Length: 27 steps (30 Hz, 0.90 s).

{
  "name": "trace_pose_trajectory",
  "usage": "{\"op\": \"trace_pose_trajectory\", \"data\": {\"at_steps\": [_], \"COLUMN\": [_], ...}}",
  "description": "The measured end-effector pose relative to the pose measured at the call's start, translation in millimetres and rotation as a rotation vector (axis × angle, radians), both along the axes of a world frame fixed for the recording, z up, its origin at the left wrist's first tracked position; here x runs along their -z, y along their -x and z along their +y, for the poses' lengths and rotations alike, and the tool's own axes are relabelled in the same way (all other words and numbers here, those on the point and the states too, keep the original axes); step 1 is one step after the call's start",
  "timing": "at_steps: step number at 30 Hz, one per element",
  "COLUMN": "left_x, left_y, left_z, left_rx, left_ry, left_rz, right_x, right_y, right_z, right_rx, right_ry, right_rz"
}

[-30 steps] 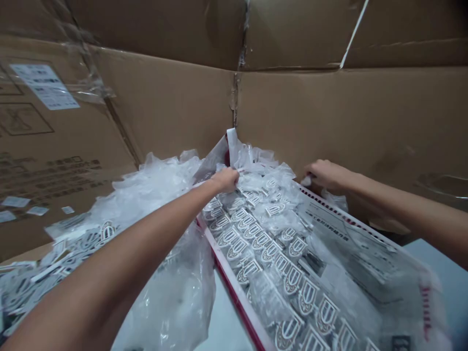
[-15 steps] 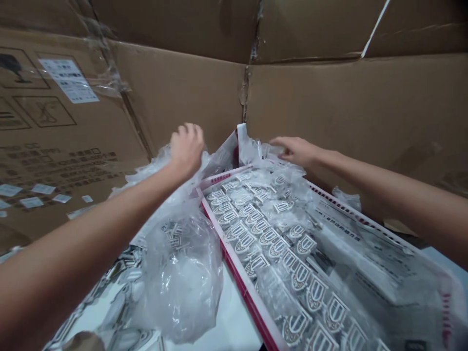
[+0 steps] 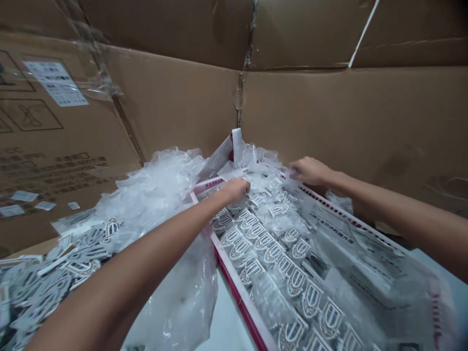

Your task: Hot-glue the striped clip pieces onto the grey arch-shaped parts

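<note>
Cardboard walls: brown cardboard point(image 3: 175, 97) rises beyond both your hands, its corner seam beyond the gap between them; a printed white label point(image 3: 56, 84) is stuck on it, far to the left of your left hand.
Tabletop: a pale surface point(image 3: 224, 319) shows nearer you than your left hand.
Left hand: your left hand point(image 3: 237, 189) is curled narrow over the far end of the tray, among bagged emblems; you hide its fingertips, so I cannot tell what they grip.
Right hand: your right hand point(image 3: 310, 170) is bent at the tray's far right edge, fingers drawn together, clear plastic at the tips; I cannot tell whether they pinch it.
Tray: the red-sided tray point(image 3: 234, 287) stretches from beneath your left hand towards you.
Bagged emblems: rows of shield-shaped emblems point(image 3: 310, 297) in clear bags lie in it, nearer you than your left hand.
Printed sheet: a translucent plastic sheet point(image 3: 383, 278) with black characters lies nearer you than your right hand.
Bag heap: crumpled clear bags point(image 3: 157, 185) pile up left of your left hand.
Loose emblems: unbagged emblems point(image 3: 40, 287) lie beyond your left forearm, far left of that hand.
</note>
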<state>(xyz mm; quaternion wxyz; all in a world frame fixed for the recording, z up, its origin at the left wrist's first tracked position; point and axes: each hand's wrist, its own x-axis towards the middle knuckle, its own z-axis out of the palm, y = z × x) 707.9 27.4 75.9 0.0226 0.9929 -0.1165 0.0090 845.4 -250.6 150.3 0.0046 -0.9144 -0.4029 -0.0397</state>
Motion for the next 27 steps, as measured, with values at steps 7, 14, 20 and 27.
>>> {"op": "trace_pose_trajectory", "data": {"at_steps": [7, 14, 20, 27], "left_x": [2.4, 10.7, -14.0, -61.8], "left_y": [16.7, -0.8, -8.3, 5.4], "left_z": [7.1, -13.6, -10.1, 64.1], "left_rx": [0.073, 0.191, 0.062, -0.332], "left_ry": [0.038, 0.042, -0.026, -0.111], "left_rz": [-0.075, -0.016, -0.068, -0.231], "right_x": [-52.1, -34.7, 27.8, 20.7], "right_y": [-3.6, 26.7, 62.3, 87.3], "right_z": [90.7, 54.7, 11.9, 4.3], "right_rx": [-0.173, -0.218, -0.344, -0.357], "right_ry": [-0.354, -0.131, 0.239, 0.218], "right_rz": [0.097, 0.381, 0.623, 0.619]}}
